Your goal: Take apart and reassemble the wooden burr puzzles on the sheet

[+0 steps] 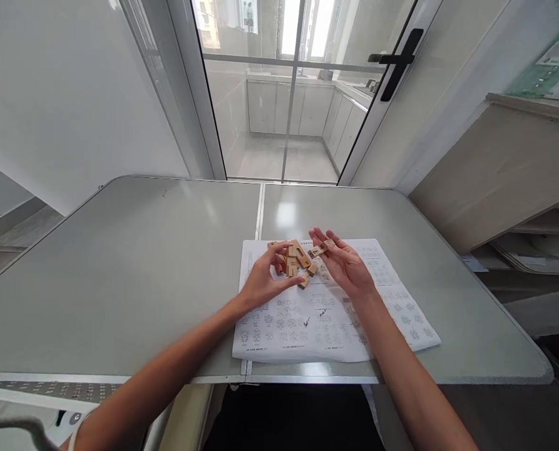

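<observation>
1. I've got the left hand (265,279) closed around a block cluster (294,255) of pale wooden pieces. Thumb and fingertips clamp it from both sides, just above the far half of the printed sheet (326,326).
2. The right hand (347,266) sits palm up over the same end of the sheet with its fingers spread loosely. A small piece (317,250) lies at its fingertips, and I can't tell whether the thumb pins it or it merely rests there.
3. The cluster and the small piece are nearly touching, between the two hands and above the sheet's far edge.
4. My read on handling: this is plain wood, so light, stiff and not fragile. The faces look smooth enough to slide against each other, and the notched pieces look only loosely interlocked, so the cluster could shed one if squeezed unevenly.
5. Best hold, I judge, is on opposite flat faces of the cluster, and for the small piece a fingertip pinch across its long sides.
6. The sheet lies flat on the grey desk (119,282), near its front edge.
</observation>
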Tool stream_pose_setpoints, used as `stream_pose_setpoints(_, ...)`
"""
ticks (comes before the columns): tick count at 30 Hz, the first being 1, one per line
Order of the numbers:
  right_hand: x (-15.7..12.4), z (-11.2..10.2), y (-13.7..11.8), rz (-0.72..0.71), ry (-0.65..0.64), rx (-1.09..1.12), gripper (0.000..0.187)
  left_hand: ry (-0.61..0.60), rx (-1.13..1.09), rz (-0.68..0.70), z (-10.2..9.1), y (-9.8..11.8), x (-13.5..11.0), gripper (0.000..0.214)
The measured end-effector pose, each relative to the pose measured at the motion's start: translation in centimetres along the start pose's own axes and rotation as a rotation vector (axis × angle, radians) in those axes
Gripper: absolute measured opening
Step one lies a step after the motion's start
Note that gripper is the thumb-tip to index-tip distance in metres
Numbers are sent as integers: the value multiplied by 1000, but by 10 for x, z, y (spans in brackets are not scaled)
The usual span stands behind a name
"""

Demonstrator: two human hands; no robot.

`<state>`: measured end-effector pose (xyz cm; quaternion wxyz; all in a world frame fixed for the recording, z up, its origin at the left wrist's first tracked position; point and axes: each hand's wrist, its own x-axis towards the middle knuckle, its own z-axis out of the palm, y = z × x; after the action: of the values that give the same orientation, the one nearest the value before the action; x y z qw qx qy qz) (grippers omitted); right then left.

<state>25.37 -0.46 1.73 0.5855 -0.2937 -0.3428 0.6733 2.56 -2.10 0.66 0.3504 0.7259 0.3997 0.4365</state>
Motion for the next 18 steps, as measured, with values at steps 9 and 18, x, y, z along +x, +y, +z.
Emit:
stream_pose_setpoints(9,-7,16,7,12,-73,-242,37,0,3,-44,-1,3,0,75)
stream_pose_setpoints(18,-10,16,8,-11,-55,-468,43,6,-28,-42,0,2,-1,73)
